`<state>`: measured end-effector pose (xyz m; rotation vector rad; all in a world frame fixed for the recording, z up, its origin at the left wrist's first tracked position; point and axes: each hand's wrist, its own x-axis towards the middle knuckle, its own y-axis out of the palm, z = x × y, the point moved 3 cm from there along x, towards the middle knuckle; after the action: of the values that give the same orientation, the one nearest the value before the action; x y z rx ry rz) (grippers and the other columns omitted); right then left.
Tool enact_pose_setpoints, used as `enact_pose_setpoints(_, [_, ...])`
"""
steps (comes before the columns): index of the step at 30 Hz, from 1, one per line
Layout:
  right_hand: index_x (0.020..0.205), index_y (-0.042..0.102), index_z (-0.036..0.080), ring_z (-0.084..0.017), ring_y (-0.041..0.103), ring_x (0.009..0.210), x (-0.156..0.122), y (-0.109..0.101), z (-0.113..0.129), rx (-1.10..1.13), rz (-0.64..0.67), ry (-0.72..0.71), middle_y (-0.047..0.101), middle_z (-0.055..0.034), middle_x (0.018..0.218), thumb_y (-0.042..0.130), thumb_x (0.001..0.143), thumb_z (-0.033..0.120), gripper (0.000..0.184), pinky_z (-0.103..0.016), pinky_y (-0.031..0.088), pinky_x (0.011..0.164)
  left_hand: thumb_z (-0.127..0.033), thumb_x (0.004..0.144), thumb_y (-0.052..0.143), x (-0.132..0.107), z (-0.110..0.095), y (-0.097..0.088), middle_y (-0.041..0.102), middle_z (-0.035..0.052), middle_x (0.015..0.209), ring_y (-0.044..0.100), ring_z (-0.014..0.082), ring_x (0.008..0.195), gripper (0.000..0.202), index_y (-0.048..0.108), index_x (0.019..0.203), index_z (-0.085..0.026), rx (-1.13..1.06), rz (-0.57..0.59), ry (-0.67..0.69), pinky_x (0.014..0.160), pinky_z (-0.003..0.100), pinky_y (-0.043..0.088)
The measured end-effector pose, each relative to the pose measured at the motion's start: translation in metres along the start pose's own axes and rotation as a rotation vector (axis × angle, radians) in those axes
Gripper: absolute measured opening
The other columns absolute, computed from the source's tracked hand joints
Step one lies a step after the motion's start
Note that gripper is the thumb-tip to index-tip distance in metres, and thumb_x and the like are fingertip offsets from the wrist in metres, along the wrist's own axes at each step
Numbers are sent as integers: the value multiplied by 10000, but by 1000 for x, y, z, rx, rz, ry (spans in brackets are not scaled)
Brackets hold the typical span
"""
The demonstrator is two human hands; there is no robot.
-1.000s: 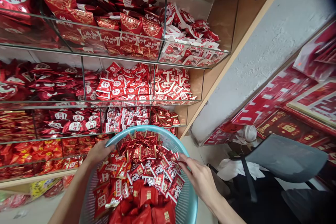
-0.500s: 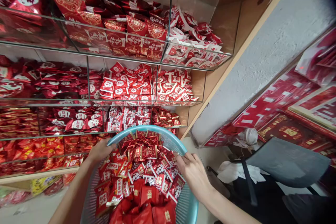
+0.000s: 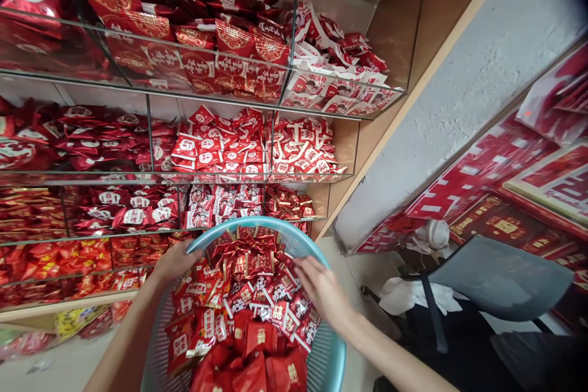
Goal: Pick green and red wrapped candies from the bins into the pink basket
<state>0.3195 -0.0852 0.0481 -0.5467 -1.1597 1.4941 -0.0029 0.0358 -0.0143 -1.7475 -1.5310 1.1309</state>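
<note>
A blue plastic basket point(image 3: 337, 343) with perforated sides holds red candy packets of several designs. My left hand point(image 3: 177, 262) is closed over the basket's left rim, its fingertips curled around the edge. My right hand point(image 3: 324, 294) is over the right part of the basket, off the rim, its fingers stretched toward the packets and slightly blurred. Nothing shows between those fingers. Below them lie red and white packets point(image 3: 285, 318). Plain red packets with gold print point(image 3: 260, 340) fill the near part, and shiny dark red packets point(image 3: 260, 263) lie at the far end.
Ahead stands a shelf unit with glass-fronted compartments point(image 3: 211, 177) full of red candy packets. Its wooden side panel point(image 3: 367, 153) meets a grey wall point(image 3: 441, 92). At the right are a grey chair point(image 3: 505, 275) and red boxes point(image 3: 496, 217). Colourful bags point(image 3: 76, 321) lie under the lowest shelf.
My right hand has let go of the basket's right rim and moved slightly left, over the packets. My left hand stays on the left rim. The view has shifted a little.
</note>
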Motion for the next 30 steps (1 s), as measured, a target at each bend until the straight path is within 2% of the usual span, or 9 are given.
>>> enact_pose_setpoints(5, [1066, 561, 211, -167, 589, 795, 16, -31, -54, 64, -95, 44, 604, -66, 920, 344, 902, 254, 275, -292, 464, 714, -350, 685, 469, -2, -4, -2, 637, -3, 670, 595, 169, 663, 245, 628, 791, -198, 23, 4, -10, 572, 201, 372])
enact_pose_setpoints(9, [1027, 559, 187, -161, 578, 841, 48, -34, -93, -19, -85, 78, 608, -69, 935, 356, 888, 217, 248, -270, 438, 735, -337, 686, 470, -3, -5, -3, 632, -2, 662, 594, 172, 667, 229, 626, 781, -199, 40, -9, -26, 573, 202, 367])
enact_pose_setpoints(14, [1089, 528, 190, -170, 558, 992, 110, -10, -126, -266, 109, 362, 592, -97, 1071, 395, 873, 212, 254, -249, 406, 798, -348, 715, 442, -1, 0, 1, 634, 4, 683, 600, 176, 695, 229, 600, 781, -195, 52, 10, -24, 561, 198, 350])
enact_pose_setpoints(18, [1057, 554, 101, -244, 582, 967, 156, 15, -148, -326, 177, 557, 601, -183, 1035, 472, 843, 218, 257, -310, 436, 768, -357, 743, 405, -1, 2, 3, 631, 15, 694, 601, 179, 707, 264, 595, 810, -187, 68, 25, -37, 563, 207, 346])
enact_pose_setpoints(20, [1046, 561, 89, -229, 586, 959, 172, 27, -158, -340, 211, 638, 599, -170, 1050, 485, 845, 210, 247, -324, 451, 774, -351, 745, 404, -2, 1, 3, 634, 19, 698, 601, 180, 706, 269, 599, 825, -184, 67, 31, -44, 560, 210, 343])
enact_pose_setpoints(25, [1140, 501, 117, -192, 568, 973, 190, 50, -172, -380, 249, 741, 572, -103, 1113, 476, 871, 301, 327, -393, 462, 826, -353, 749, 414, -4, -3, 1, 647, 31, 737, 602, 185, 721, 272, 604, 842, -182, 91, 21, -69, 567, 215, 339])
enact_pose_setpoints(30, [1205, 415, 86, -221, 566, 1029, 187, 59, -171, -391, 274, 740, 583, -171, 1094, 470, 854, 182, 368, -350, 449, 824, -349, 752, 414, -7, -4, 0, 650, 26, 733, 601, 178, 707, 274, 608, 860, -188, 89, 13, -63, 560, 209, 338])
